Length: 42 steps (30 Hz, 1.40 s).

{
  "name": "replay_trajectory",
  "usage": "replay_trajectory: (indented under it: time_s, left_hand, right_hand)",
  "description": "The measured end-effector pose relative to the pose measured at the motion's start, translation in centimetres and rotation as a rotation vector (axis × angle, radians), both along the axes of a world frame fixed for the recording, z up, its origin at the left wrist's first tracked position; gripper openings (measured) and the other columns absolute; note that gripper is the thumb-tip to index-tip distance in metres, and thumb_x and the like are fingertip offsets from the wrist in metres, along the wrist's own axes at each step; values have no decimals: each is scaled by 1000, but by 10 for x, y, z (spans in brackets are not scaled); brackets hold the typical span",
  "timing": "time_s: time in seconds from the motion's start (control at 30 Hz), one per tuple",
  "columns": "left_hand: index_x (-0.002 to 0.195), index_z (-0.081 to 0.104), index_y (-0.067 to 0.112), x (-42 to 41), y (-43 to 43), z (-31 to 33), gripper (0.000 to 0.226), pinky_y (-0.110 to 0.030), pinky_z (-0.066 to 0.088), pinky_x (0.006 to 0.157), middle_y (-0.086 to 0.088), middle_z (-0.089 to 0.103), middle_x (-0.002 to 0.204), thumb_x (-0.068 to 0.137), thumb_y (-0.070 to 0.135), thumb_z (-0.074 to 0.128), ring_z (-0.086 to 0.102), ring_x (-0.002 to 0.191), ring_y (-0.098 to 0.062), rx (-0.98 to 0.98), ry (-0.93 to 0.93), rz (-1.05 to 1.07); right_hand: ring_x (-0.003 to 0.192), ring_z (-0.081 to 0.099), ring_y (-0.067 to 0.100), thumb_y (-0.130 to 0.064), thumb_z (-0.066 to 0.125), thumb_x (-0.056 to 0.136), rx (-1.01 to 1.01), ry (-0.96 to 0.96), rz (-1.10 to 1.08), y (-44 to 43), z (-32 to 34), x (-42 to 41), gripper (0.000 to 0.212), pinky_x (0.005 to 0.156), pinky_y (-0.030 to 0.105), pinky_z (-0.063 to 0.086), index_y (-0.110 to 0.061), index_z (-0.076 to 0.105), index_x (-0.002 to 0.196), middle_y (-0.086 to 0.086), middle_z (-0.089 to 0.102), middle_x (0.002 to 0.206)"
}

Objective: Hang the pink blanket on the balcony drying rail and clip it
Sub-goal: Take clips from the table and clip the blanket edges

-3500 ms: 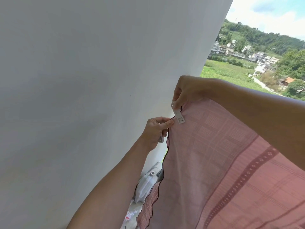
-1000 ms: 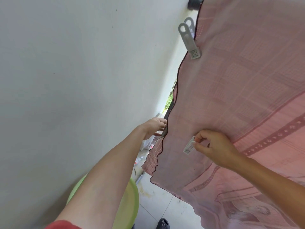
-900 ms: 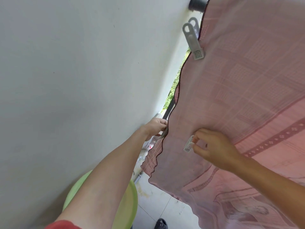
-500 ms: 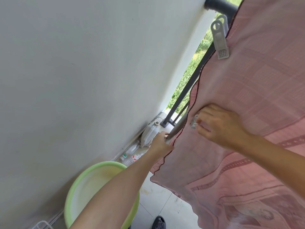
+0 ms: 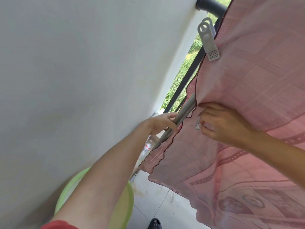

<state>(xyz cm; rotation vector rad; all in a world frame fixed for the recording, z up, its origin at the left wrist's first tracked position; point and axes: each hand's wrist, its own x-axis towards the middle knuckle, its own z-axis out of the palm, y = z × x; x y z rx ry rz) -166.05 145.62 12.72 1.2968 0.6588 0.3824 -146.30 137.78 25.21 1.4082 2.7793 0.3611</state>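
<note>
Blanket of pink cloth hangs over the dark top rail of the balcony, and its wavy dark-edged side falls down near the white wall. One white clip already bites the cloth high up, just beside the edge. The left hand is closed around a grey metal bar lower on the railing, at the blanket's edge. The right hand presses on the cloth near this bar and pinches a second white clip between thumb and fingers; the clip is mostly hidden, so I cannot tell if its mouth is open. I judge the step in hand is to fix the lower edge to the grey bar. To do it well, the left hand should keep the hem flat against the bar, and the right hand should open the clip wide, push it over cloth and bar together, then let go slowly. The blanket's long axis seems to run along the rail, away from the wall; the hanging edge points down to the tiled floor, above a green basin.
</note>
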Motion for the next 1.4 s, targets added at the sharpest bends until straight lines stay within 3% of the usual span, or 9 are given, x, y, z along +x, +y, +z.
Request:
replay_trajectory:
  time_s: [0.13,0.33,0.5,0.67,0.8,1.0,1.1,1.23,1.4]
  left_hand:
    - [78,61,18,-13,6,2,13,-33,38,83,7,58,75,73,12,51,54,77,-12,-180,-139,-83]
    - [97,72,4,-23,-2,-11,23,-42,46,98,-16,64,100,82,21,70,60,93,-25,-160,-167,211]
    - [87,72,-1,-28,-31,-21,15,-41,56,74,-27,70,86,92,10,63,64,75,-31,64,-81,735]
    - [82,50,29,-4,-59,-27,23,-42,56,64,-15,67,75,90,9,58,65,70,-30,200,37,885]
    - [84,46,24,7,-66,-18,23,-45,50,61,-8,56,74,87,1,49,52,64,-14,328,84,902]
    - [77,52,23,6,-63,-4,25,-32,52,69,8,61,76,83,0,60,58,71,-14,351,118,870]
    - [67,58,21,-4,-58,-3,32,-32,54,67,-5,67,68,77,-9,56,61,64,-16,289,134,877]
    - [70,61,1,-11,-56,7,24,-17,46,50,-14,63,62,73,-17,46,56,48,-10,242,116,885]
    - [65,59,11,-23,-48,-7,31,-39,57,70,-6,62,63,76,-17,51,60,62,-19,197,66,892]
  right_hand:
    - [123,54,17,-31,57,86,-52,25,11,-8,1,0,19,96,30,47,-19,68,76,-6,68,89]
    - [122,55,19,-28,56,86,-65,115,43,-19,4,-1,16,85,37,53,-18,65,79,-5,67,92]
    - [118,58,16,-26,56,86,-73,176,116,-34,8,-9,12,73,35,56,-21,62,78,-7,66,93]
    - [114,60,13,-29,57,86,-13,153,100,-41,19,-7,13,65,34,56,-21,63,77,-8,68,94]
    - [86,64,17,-29,57,81,-23,183,71,-39,22,-9,13,60,34,53,-19,60,74,-7,63,85]
    - [67,58,7,-16,75,70,-256,740,-366,-47,18,-35,11,61,16,45,-20,66,74,-8,62,73]
    - [58,53,2,-14,66,81,-354,919,-533,-48,4,-54,11,55,15,42,-13,75,75,3,67,71]
    - [70,64,24,-29,50,85,-384,824,-737,-37,-21,-58,31,69,40,55,-5,68,79,8,69,72]
    - [79,62,21,-60,49,89,-288,487,-771,-16,-25,-76,42,74,34,50,-20,59,79,-6,66,79]
